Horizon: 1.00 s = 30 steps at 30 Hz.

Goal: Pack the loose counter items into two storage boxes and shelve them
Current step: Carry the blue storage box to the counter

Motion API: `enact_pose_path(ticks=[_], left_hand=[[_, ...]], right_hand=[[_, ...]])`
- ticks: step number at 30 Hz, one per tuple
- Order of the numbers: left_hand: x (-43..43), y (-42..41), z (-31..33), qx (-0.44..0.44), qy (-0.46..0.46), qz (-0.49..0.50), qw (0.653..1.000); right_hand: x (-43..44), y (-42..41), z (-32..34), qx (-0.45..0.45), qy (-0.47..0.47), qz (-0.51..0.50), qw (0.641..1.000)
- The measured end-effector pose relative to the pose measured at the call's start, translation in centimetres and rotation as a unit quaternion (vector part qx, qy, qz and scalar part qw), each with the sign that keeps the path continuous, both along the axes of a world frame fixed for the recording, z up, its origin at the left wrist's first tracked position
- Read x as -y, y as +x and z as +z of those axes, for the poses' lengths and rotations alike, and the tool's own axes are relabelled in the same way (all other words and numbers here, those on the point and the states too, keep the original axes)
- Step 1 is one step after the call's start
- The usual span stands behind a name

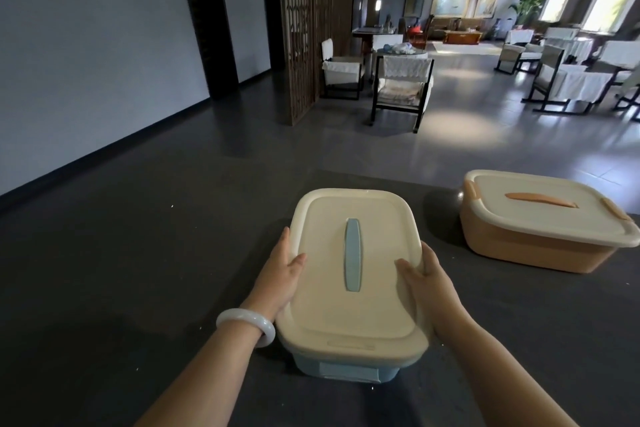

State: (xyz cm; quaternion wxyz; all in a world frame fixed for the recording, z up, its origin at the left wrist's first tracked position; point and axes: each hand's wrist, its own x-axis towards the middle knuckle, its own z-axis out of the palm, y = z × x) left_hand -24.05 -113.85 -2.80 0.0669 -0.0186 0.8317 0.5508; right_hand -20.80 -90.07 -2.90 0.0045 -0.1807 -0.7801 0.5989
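My left hand and right hand grip the sides of the blue box; its long way points straight away from me.

Person, visible parts: two forearms and two hands. The left hand and right hand are ungloved, and both forearms are uncovered. The left wrist carries one bangle, a thick, smooth, rounded ring, milky white, faintly translucent and glossy, without any visible marking.
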Motion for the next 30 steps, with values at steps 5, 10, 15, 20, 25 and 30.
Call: enact_pose_path(ticks=[5,10,15,20,25,30], left_hand=[[-3.2,-1.0,3.1,-0.049,0.008,-0.052,0.997],[-9.5,-0.2,3.2,-0.078,0.002,-0.089,0.993],[-16.3,2.0,2.0,-0.071,0.01,-0.115,0.991],[-23.3,5.3,-0.1,-0.048,-0.005,-0.135,0.99],[-27.5,7.9,-5.1,0.059,-0.021,-0.13,0.99],[-28.9,9.4,-9.7,0.069,-0.117,-0.104,0.985]], right_hand=[[-2.9,1.3,2.2,-0.034,0.006,-0.058,0.998],[-8.7,4.5,3.0,-0.057,0.025,-0.109,0.992],[-14.8,8.3,2.0,-0.04,0.033,-0.131,0.99],[-21.9,11.7,-0.4,-0.01,0.038,-0.132,0.991],[-26.0,13.5,-5.2,0.057,0.056,-0.108,0.991],[-27.1,13.3,-10.4,0.09,0.249,-0.041,0.964]])
